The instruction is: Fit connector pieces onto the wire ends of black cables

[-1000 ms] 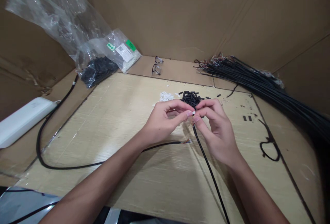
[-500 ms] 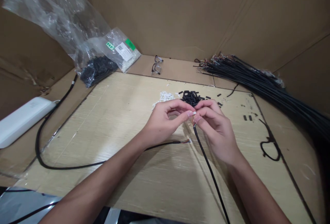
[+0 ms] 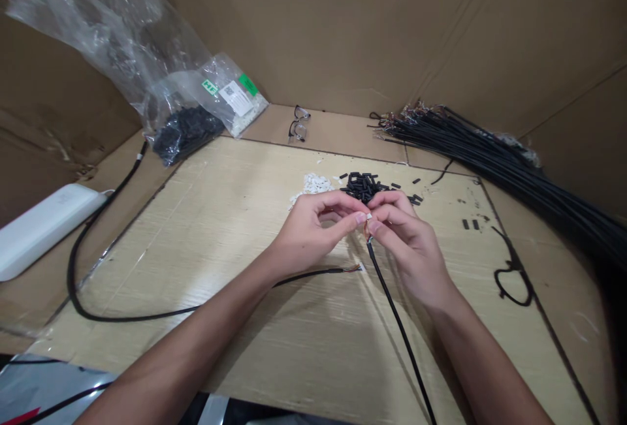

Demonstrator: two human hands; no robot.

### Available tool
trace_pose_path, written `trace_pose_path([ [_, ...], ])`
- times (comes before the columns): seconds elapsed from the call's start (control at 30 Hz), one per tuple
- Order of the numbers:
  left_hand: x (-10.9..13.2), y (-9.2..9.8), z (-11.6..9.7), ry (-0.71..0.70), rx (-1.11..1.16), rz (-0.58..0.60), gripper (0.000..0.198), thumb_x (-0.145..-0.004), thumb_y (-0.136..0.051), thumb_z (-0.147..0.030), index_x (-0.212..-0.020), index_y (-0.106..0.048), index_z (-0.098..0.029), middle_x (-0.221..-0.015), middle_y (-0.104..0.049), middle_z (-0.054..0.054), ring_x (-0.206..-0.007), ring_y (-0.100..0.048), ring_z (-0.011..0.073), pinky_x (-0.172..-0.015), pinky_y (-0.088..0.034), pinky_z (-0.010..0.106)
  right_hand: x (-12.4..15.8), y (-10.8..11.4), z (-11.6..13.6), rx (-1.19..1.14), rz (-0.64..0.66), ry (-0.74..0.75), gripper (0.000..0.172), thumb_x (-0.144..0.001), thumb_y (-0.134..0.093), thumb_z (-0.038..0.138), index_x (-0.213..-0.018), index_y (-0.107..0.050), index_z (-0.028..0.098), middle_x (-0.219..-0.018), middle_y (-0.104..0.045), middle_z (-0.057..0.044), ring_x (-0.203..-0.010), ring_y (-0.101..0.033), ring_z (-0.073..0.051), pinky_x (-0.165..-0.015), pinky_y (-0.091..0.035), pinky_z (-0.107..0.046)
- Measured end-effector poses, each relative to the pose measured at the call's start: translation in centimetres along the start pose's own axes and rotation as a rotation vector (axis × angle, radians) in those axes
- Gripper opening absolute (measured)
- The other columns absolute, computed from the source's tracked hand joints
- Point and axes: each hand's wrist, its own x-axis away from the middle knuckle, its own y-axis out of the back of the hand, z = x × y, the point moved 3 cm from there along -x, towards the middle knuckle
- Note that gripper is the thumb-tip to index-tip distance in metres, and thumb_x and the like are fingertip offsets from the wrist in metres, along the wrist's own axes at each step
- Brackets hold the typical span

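Observation:
My left hand (image 3: 313, 229) and my right hand (image 3: 409, 245) meet fingertip to fingertip above a pale wooden board (image 3: 235, 229). Between the pinched fingers sits a small white connector (image 3: 368, 217) at the stripped end of a black cable (image 3: 396, 320), which runs down toward me. The right hand pinches the cable just below the connector. The cable's other stripped end (image 3: 355, 269) lies on the board beneath my left hand. Just beyond my fingers lie a heap of short black tube pieces (image 3: 363, 185) and a small heap of white connectors (image 3: 315, 183).
A thick bundle of black cables (image 3: 494, 157) lies along the right cardboard wall. Clear plastic bags (image 3: 191, 111) with black and white parts rest at the back left. A white power strip (image 3: 44, 226) sits at the left. A black cable loop (image 3: 512, 278) lies on the right.
Both hands have shifted very slightly away from me while keeping their pinch on the connector and cable end; otherwise nothing moved.

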Motion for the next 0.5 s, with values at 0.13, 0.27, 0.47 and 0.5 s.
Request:
trace_pose_path([
  [0.13, -0.1, 0.1, 0.1, 0.007, 0.004, 0.000, 0.013, -0.090, -0.086, -0.029, -0.096, -0.084, -0.017, -0.101, -0.087, 0.008, -0.091, -0.080, 0.0193, -0.090, -0.064, 0.032, 0.0, 0.1, -0.3, 0.025, -0.035, 0.003, 0.025, -0.102, -0.072, 0.031, -0.078, -0.074, 0.026, -0.111, -0.062, -0.008, -0.114, -0.062, -0.028, -0.095, -0.055, -0.045],
  [0.27, -0.1, 0.1, 0.3, 0.002, -0.004, -0.025, 0.015, -0.090, -0.087, -0.031, -0.095, -0.084, -0.017, -0.100, -0.086, 0.009, -0.091, -0.080, 0.0200, -0.089, -0.064, 0.032, 0.2, 0.3, 0.0, 0.125, -0.096, 0.071, 0.022, -0.104, -0.070, 0.028, -0.082, -0.074, 0.025, -0.113, -0.060, -0.008, -0.113, -0.062, -0.027, -0.096, -0.054, -0.046],
  [0.47, -0.2, 0.2, 0.3, -0.001, 0.011, -0.045, 0.015, -0.089, -0.087, -0.030, -0.094, -0.084, -0.017, -0.098, -0.086, 0.008, -0.091, -0.079, 0.0187, -0.087, -0.064, 0.030, 0.4, 0.4, 1.6, 0.384, -0.133, 0.292, 0.010, -0.099, -0.072, 0.017, -0.095, -0.072, 0.026, -0.112, -0.058, -0.007, -0.110, -0.062, -0.027, -0.098, -0.054, -0.049],
  [0.5, -0.2, 0.2, 0.3, 0.002, 0.013, -0.046, 0.015, -0.089, -0.087, -0.030, -0.094, -0.084, -0.017, -0.098, -0.086, 0.008, -0.091, -0.079, 0.0185, -0.087, -0.063, 0.030, 0.4, 0.3, 1.8, 0.415, -0.138, 0.323, 0.011, -0.098, -0.072, 0.016, -0.094, -0.072, 0.026, -0.111, -0.058, -0.007, -0.108, -0.062, -0.027, -0.096, -0.055, -0.049],
])
